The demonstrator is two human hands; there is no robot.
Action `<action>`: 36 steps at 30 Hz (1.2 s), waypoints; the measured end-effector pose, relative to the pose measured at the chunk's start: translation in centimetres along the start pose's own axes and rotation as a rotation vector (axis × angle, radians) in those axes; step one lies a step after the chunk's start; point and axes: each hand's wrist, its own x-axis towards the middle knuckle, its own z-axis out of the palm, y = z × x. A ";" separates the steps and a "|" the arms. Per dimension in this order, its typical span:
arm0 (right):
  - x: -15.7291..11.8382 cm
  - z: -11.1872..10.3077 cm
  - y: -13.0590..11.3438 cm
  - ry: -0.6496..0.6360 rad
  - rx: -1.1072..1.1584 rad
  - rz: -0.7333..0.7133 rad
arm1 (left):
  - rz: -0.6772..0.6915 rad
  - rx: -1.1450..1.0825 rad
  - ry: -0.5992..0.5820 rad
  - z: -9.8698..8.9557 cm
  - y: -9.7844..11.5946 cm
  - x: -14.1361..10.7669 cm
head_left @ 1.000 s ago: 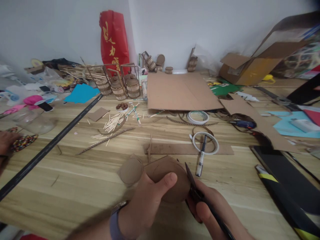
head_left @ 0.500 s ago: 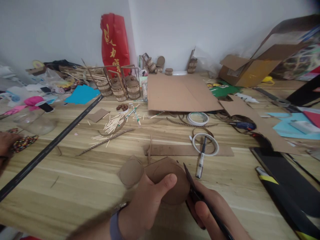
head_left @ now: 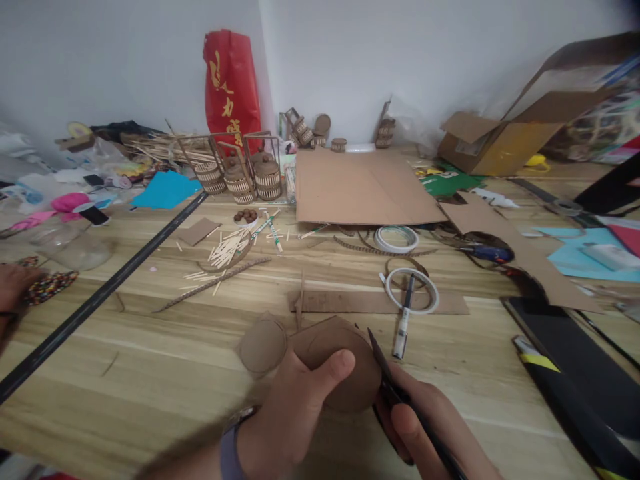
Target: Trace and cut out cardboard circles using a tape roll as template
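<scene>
My left hand grips a brown cardboard piece, the thumb lying flat on top and the other fingers hidden beneath. A rounded outline shows on the cardboard. In my right hand is a pair of black scissors. Their blades are parted at the cardboard's right edge; whether they bite into it I cannot tell. Beside my left hand lies a cardboard disc on another scrap. A white-barrelled pen rests against a roll of tape, just beyond the scissors.
A cardboard strip lies ahead, with a large sheet behind it. Small lidded baskets, loose sticks and a red bag are farther off. A glue gun lies right. Another person's hand touches beads at left.
Almost nothing differs. The view has shifted very slightly, and both hands keep the same hold on the cardboard and the scissors.
</scene>
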 end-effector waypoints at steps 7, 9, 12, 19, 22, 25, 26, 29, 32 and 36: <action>-0.5 0.2 0.9 0.002 -0.002 0.063 | 0.030 -0.038 0.019 0.0 -0.3 0.1; -1.0 0.1 1.6 -0.007 -0.001 0.082 | 0.022 -0.038 0.022 0.0 -0.3 0.1; -1.7 -0.1 2.6 0.043 -0.073 0.041 | 0.007 -0.038 0.011 0.1 -0.1 0.0; -0.9 0.0 1.0 0.031 -0.067 -0.037 | 0.016 -0.002 0.007 0.3 0.3 0.0; -0.6 0.1 0.4 0.043 -0.044 -0.018 | 0.007 -0.036 0.025 0.2 0.0 0.0; -0.4 0.0 0.2 0.021 -0.017 -0.021 | 0.003 -0.038 0.024 0.2 -0.2 0.0; -0.4 0.0 0.1 0.016 -0.017 -0.024 | 0.003 -0.040 0.020 0.2 -0.2 0.0; -0.3 -0.1 0.0 0.011 -0.027 -0.025 | -0.007 -0.041 0.025 0.1 -0.3 0.0; -0.3 0.0 0.3 0.023 -0.033 -0.027 | -0.003 -0.045 0.032 0.0 -0.3 0.0; -0.4 0.0 0.8 0.007 -0.075 -0.030 | 0.002 -0.016 0.037 0.2 0.3 -0.1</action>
